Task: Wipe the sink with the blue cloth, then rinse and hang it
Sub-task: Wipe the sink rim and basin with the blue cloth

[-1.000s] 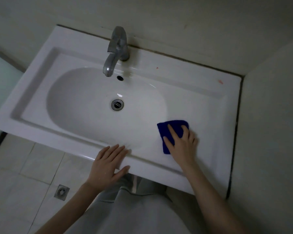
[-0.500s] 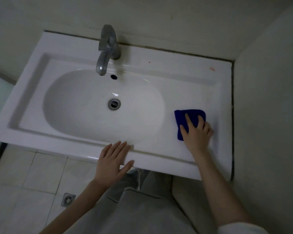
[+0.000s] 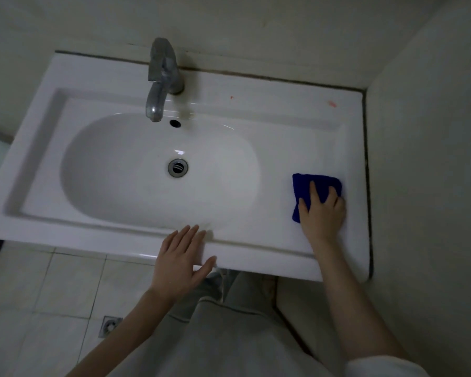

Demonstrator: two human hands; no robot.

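1. Pressing near-straight fingers (image 3: 313, 190) of right hand (image 3: 322, 216) onto blue cloth (image 3: 325, 182), not pinching it.
2. Wiping sink (image 3: 256, 263) ledge, 3 o'clock from drain (image 3: 178, 167).
3. Resting left hand (image 3: 180, 262), fingers straight, at 6 o'clock.
4. Risking cloth bunching or slipping free; probable cause: ungripped hold on slick ceramic.

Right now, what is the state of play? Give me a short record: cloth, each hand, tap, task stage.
cloth: blue, folded, on the right ledge of the sink
right hand: on top of the cloth, pressing it down
left hand: open, resting on the sink's front rim
tap: no water visible
stage: wiping; rinse and hang not yet done
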